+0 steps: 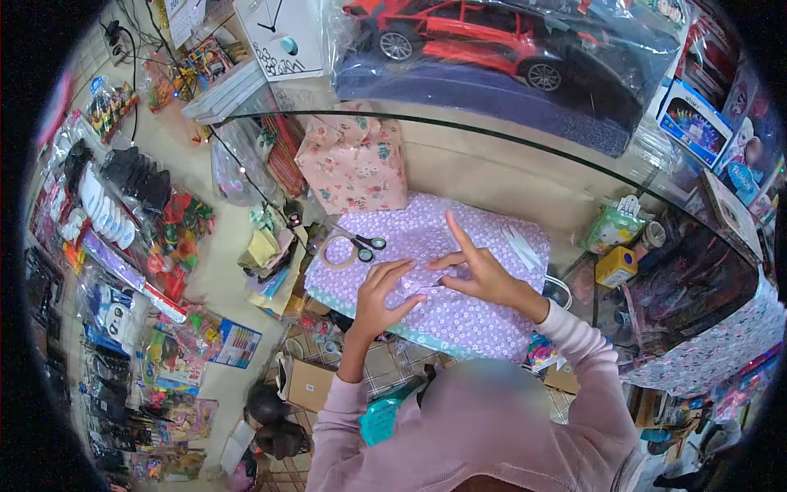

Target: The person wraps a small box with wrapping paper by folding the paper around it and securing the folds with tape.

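Purple sheet (pixel 484 320) with small white flowers covers the work surface under both hands. My left hand (pixel 381 297) hovers over its left-centre part, fingers outstretched and thumb apart. Facing it, my right hand (pixel 485 277) has its index finger raised, while the thumb and another finger reach toward the left hand with a gap between them. A small dark mark shows near the right thumb tip; I cannot make out what it is. Black-and-green scissors (pixel 366 244) lie beyond my left hand, beside a tape roll (pixel 337 252). White strips (pixel 521 247) rest on the right side.
A floral-patterned bag (pixel 354 164) stands behind the sheet. Above runs a glass shelf edge (pixel 459 125) with a boxed red toy car (pixel 467 37). A yellow box (pixel 616 266) is at the right. Packaged goods hang at the left, and a cardboard box (pixel 310 384) sits below.
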A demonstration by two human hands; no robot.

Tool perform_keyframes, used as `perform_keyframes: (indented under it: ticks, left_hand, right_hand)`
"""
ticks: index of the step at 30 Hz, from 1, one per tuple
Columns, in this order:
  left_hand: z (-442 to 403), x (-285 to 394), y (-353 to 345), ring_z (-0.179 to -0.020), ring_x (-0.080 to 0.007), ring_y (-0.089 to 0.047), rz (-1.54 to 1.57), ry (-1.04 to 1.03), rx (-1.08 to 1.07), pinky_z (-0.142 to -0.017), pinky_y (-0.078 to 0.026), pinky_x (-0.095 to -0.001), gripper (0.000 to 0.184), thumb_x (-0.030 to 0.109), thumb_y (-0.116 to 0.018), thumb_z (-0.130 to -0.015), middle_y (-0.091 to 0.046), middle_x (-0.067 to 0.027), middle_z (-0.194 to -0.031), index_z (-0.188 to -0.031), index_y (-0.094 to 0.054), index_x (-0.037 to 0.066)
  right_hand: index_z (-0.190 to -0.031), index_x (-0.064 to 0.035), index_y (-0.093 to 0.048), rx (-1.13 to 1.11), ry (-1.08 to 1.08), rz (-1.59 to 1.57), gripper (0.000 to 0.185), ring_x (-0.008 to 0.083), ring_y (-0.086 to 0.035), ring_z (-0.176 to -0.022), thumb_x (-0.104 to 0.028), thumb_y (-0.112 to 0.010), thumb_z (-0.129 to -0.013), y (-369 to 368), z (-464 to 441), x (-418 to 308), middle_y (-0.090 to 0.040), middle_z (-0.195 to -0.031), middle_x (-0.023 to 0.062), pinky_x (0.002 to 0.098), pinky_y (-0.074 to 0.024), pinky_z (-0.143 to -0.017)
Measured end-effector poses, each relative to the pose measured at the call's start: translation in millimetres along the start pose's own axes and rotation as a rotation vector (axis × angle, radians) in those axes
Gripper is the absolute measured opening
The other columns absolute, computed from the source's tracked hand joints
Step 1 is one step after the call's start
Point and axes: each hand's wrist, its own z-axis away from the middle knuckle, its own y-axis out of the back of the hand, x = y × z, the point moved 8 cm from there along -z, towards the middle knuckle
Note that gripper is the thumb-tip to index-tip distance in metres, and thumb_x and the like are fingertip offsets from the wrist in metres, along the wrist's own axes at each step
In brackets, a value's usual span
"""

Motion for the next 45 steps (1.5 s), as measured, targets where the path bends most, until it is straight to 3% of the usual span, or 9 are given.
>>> perform_keyframes:
  ticks: [2, 5, 11, 14, 20, 29, 38, 41, 45]
  left_hand:
    - [-7, 9, 9, -0.108, -0.0284, -0.057, 0.032, -0.032, 0.011, -0.092, -0.044, -0.0379, 0.056, 0.018, -0.082, -0.067, -0.061, -0.011, -0.119, -0.118, -0.061, 0.005]
    - [-15, 14, 20, -0.099, -0.0299, -0.059, 0.152, 0.049, 0.099, -0.083, -0.047, -0.0361, 0.053, 0.017, -0.081, -0.068, -0.064, -0.0124, -0.113, -0.115, -0.061, 0.006]
    - [-18, 16, 16, -0.098, -0.0309, -0.059, 0.028, -0.162, 0.112, -0.083, -0.046, -0.0393, 0.044, 0.012, -0.079, -0.07, -0.063, -0.0151, -0.113, -0.109, -0.058, 0.006]
    - [-19, 21, 11, -0.1, -0.0296, -0.058, 0.034, -0.135, 0.163, -0.084, -0.045, -0.0386, 0.046, 0.009, -0.074, -0.073, -0.061, -0.0163, -0.112, -0.113, -0.052, 0.004]
    - [-20, 3, 0, -0.099, -0.0256, -0.053, 0.435, 0.191, 0.25, -0.087, -0.04, -0.0345, 0.056, 0.006, -0.07, -0.074, -0.053, -0.0147, -0.109, -0.122, -0.04, 0.0]
    - [-23, 9, -4, -0.103, -0.0248, -0.05, 0.263, 0.207, 0.22, -0.09, -0.038, -0.0358, 0.047, 0.007, -0.066, -0.078, -0.056, -0.0113, -0.112, -0.122, -0.051, 0.004]
    - [-30, 7, -5, -0.106, -0.0282, -0.051, 0.241, 0.151, 0.203, -0.094, -0.037, -0.0374, 0.028, 0.007, -0.065, -0.079, -0.057, -0.0126, -0.108, -0.107, -0.061, 0.004]
    - [-29, 6, -5, -0.104, -0.0233, -0.052, 0.182, 0.131, 0.153, -0.084, -0.04, -0.0329, 0.027, 0.009, -0.065, -0.08, -0.058, -0.0086, -0.107, -0.107, -0.061, 0.006]
    - [-26, -1, -6, -0.107, -0.0286, -0.05, 0.215, 0.131, 0.152, -0.094, -0.036, -0.0397, 0.028, 0.009, -0.071, -0.075, -0.057, -0.012, -0.107, -0.102, -0.064, 0.006]
  right_hand:
    - [-0.149, -0.0074, 0.009, 0.028, -0.057, -0.063, 0.105, 0.0227, -0.066, -0.1, 0.0, -0.068, -0.078, 10, -5, -13, -0.07, -0.099, 0.0134, 0.0375, -0.0441, -0.097]
    - [-0.151, -0.0109, 0.004, 0.117, -0.095, -0.154, 0.098, 0.025, -0.068, -0.094, -0.001, -0.066, -0.082, 21, -13, -19, -0.07, -0.096, 0.0147, 0.0355, -0.0485, -0.088]
    - [-0.151, -0.0103, 0.001, 0.2, -0.147, -0.278, 0.097, 0.0221, -0.067, -0.097, -0.001, -0.067, -0.082, 25, -17, -7, -0.07, -0.097, 0.0119, 0.0353, -0.0494, -0.087]
    - [-0.151, -0.0094, -0.002, 0.256, -0.06, -0.2, 0.096, 0.0203, -0.065, -0.101, -0.001, -0.068, -0.081, 28, -14, -10, -0.07, -0.099, 0.0117, 0.0338, -0.0482, -0.088]
    - [-0.149, -0.0052, -0.004, 0.218, -0.015, -0.208, 0.096, 0.0208, -0.063, -0.107, -0.001, -0.069, -0.079, 25, -7, -35, -0.07, -0.101, 0.0107, 0.0359, -0.0371, -0.101]
    - [-0.149, -0.0061, 0.0, 0.22, -0.035, -0.237, 0.099, 0.025, -0.059, -0.115, 0.0, -0.07, -0.079, 15, 2, -18, -0.068, -0.106, 0.0114, 0.0471, -0.0277, -0.11]
    - [-0.148, -0.0027, -0.005, 0.218, 0.031, -0.079, 0.096, 0.0259, -0.059, -0.114, -0.005, -0.072, -0.079, 10, 6, -19, -0.067, -0.111, 0.012, 0.0457, -0.0351, -0.107]
    - [-0.148, -0.0023, -0.005, 0.205, 0.032, -0.048, 0.098, 0.0258, -0.06, -0.111, -0.008, -0.073, -0.079, 11, 7, -18, -0.067, -0.11, 0.0119, 0.0446, -0.0374, -0.105]
    - [-0.149, -0.0023, -0.005, 0.17, 0.086, -0.009, 0.099, 0.0258, -0.061, -0.109, -0.011, -0.075, -0.079, 11, 8, -20, -0.068, -0.107, 0.0118, 0.0437, -0.0391, -0.103]
